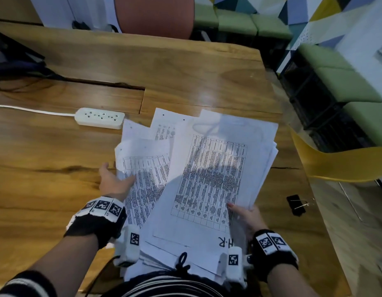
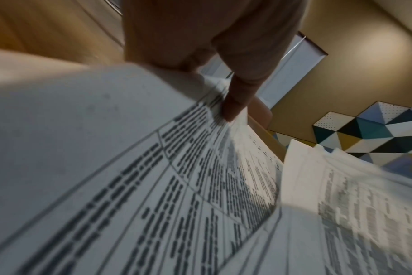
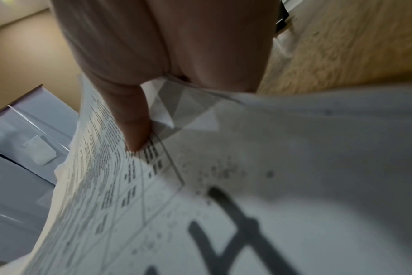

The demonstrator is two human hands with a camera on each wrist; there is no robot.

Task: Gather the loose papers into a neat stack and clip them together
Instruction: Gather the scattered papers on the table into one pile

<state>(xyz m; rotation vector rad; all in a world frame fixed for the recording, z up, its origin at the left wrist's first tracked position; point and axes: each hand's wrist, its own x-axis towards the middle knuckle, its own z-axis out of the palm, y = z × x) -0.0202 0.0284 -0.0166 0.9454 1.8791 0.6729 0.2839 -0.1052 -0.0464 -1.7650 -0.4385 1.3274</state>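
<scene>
Both hands are gripping the fanned papers over the desk: left hand pinching the left sheets, right hand pinching the right bundle. Binder clip is lying just right.

Black wrist wraps with white square-code marker blocks, white camera units, striped black-and-white top
</scene>
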